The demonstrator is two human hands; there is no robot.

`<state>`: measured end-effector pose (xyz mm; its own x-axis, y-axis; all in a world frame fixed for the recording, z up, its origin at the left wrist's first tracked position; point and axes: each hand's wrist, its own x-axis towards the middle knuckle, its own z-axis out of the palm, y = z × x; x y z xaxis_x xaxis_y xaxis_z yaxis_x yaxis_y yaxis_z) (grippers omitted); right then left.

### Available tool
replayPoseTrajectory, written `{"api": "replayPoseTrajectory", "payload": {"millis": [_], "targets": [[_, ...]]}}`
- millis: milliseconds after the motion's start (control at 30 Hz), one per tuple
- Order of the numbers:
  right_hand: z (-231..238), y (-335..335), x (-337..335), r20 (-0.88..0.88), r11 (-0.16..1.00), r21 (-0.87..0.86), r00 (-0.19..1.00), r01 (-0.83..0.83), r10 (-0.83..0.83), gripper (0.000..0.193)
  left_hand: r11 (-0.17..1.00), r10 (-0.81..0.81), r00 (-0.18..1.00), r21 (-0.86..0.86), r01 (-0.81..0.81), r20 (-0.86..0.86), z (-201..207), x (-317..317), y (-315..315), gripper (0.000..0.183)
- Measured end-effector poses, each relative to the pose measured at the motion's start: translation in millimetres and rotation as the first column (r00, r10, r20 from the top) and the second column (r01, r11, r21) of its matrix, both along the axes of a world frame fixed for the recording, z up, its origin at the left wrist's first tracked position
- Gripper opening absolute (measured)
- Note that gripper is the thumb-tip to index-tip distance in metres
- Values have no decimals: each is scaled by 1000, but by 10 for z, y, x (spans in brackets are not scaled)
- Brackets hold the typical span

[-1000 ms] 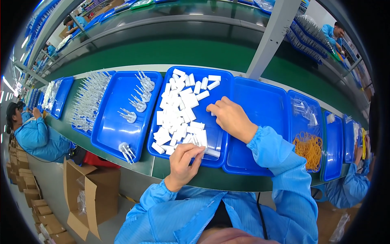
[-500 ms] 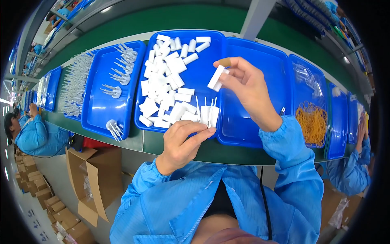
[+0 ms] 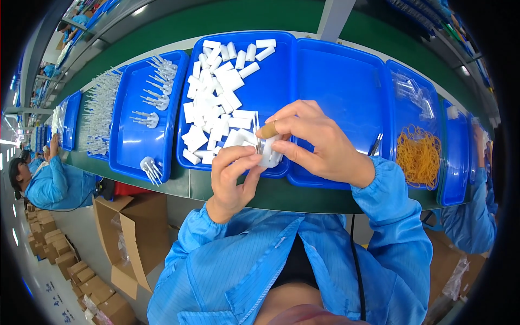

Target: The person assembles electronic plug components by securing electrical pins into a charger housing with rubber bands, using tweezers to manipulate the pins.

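Over the near right corner of a blue tray of white foam-like pieces, both hands meet. My left hand pinches a small bundle with thin upright rods and white blocks around them. Against the bundle's right side close the fingers of my right hand, with the thumb on a white block. A brown finger cover wraps its index fingertip. My fingers hide part of the bundle, so I cannot tell how the blocks sit on the rods.
Rightward, a blue tray has a few thin rods at its edge; another holds yellow rubber bands and clear plastic bags. Leftward are finished-looking rod clusters. A cardboard box stands below; co-workers sit either side.
My right hand has come down and left with its white block, from over the right-hand tray to the bundle. The left hand has shifted slightly left and still pinches the bundle.
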<state>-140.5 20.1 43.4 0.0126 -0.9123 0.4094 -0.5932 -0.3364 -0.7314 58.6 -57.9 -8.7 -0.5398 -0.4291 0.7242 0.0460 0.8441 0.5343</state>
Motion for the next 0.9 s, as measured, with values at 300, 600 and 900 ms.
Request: {"api": "replayPoseTrajectory", "payload": {"millis": [300, 600, 900], "targets": [[-70, -201, 172, -30, 993, -85, 996, -87, 85, 21, 999, -18, 997, 44, 21, -76, -142, 149, -134, 39], [-502, -1348, -373, -587, 969, -180, 772, 168, -243, 19, 980, 194, 981, 53, -193, -3, -104, 171, -139, 37], [-562, -1440, -172, -910, 994, -12, 412, 108, -56, 20, 987, 142, 990, 70, -142, 3, -135, 187, -137, 36]]}}
